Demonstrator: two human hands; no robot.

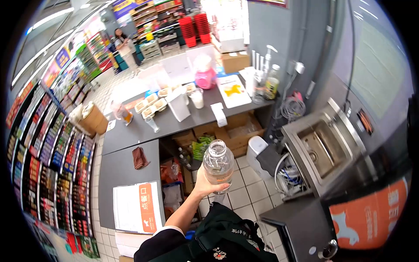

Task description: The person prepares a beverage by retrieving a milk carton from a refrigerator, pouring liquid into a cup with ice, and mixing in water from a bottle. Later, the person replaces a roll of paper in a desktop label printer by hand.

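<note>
A shop interior: grey desk (126, 168) on the left, steel sink (321, 146) on the right, white tiled floor between. The left grip (205, 183) is wrapped around a clear plastic bottle (218, 163), upright above the floor.

A bottle (218, 163) stands upright in the left hand (205, 183), near centre. Left of it runs the counter (126, 170), with a printed sheet (139, 207) lying on its near end. Right lies the sink (323, 146). Far behind, stacked baskets (194, 28) stand before shelves (152, 13).
</note>
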